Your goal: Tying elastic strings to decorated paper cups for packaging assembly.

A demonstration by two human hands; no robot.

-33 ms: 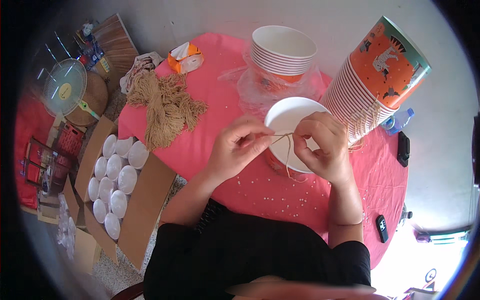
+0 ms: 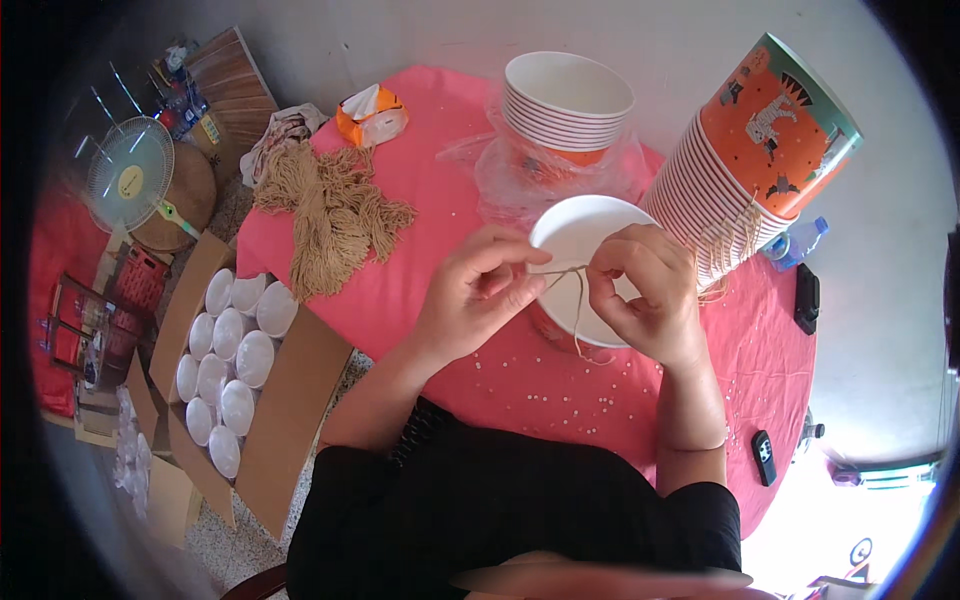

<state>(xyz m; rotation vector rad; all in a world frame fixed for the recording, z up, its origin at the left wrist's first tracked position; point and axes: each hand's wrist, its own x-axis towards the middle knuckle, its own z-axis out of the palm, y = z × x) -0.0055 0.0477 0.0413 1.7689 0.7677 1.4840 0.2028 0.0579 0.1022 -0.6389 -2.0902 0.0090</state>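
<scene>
A thin tan string (image 2: 578,310) is stretched between my two hands above a white-lined paper bucket (image 2: 566,222). There is a loop or knot in the string near my right fingertips, and a loose end hangs down in front of the bucket. My left hand (image 2: 485,290) holds one end, with its thumb and forefinger slightly apart around it. Curled closed, my right hand (image 2: 645,290) pinches the other side of the string; its fingertips partly hide the grip. The bucket stands upright on the pink-covered table (image 2: 450,400), partly covered by my right hand.
A tall leaning stack of orange printed buckets (image 2: 730,190) with strings stands at the right. Behind is a bucket stack (image 2: 570,95) in clear plastic. Tan string bundles (image 2: 335,215) and a tissue pack (image 2: 372,115) lie left. A carton (image 2: 290,420) of white cups sits beside the table.
My left thumb and forefinger have parted slightly, showing more of the string between them. My right hand has hardly moved.
</scene>
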